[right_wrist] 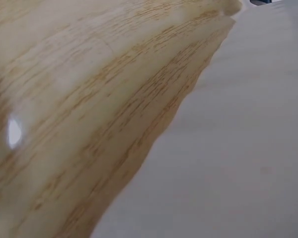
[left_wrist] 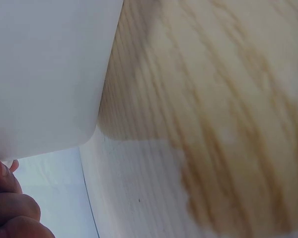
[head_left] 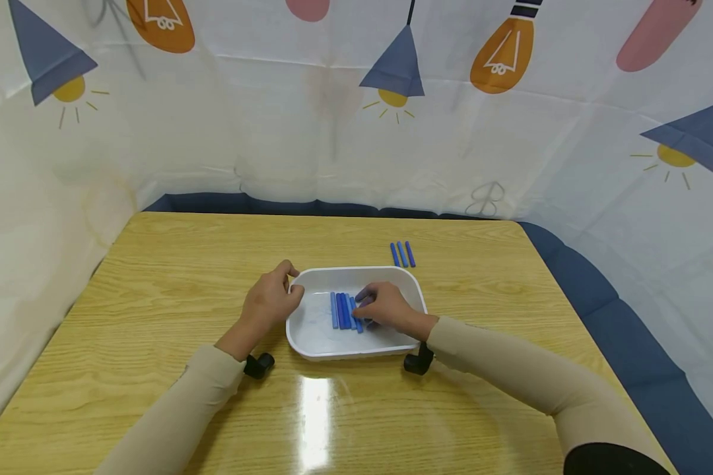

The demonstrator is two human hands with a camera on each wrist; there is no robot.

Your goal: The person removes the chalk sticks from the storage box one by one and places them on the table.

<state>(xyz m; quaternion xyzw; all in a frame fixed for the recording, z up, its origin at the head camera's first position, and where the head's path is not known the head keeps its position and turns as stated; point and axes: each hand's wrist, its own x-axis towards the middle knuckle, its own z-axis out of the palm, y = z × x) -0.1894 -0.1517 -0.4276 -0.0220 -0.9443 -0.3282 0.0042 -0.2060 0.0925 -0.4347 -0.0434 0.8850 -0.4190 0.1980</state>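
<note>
A white plastic tray (head_left: 317, 346) with rounded corners stands on the table, and several slim blue sticks (head_left: 341, 311) lie side by side inside it. My left hand (head_left: 269, 298) grips the tray's left rim, thumb on the near side of the index finger. In the left wrist view, the curled fingers (left_wrist: 12, 210) are beside the tray wall (left_wrist: 44, 74). My right hand (head_left: 386, 307) reaches inside the tray, with bent fingers and thumb pinching a blue stick at the row's right end. That stick's upper part is hidden by the fingers. The right wrist view shows the tray's outer wall (right_wrist: 228, 148) but no fingers.
Three more blue sticks (head_left: 403, 254) lie on the wooden table (head_left: 184, 264) behind the tray's right corner. A white printed cloth (head_left: 261, 132) hangs beyond the table's far edge. Dark blue padding (head_left: 606, 297) runs along the right edge.
</note>
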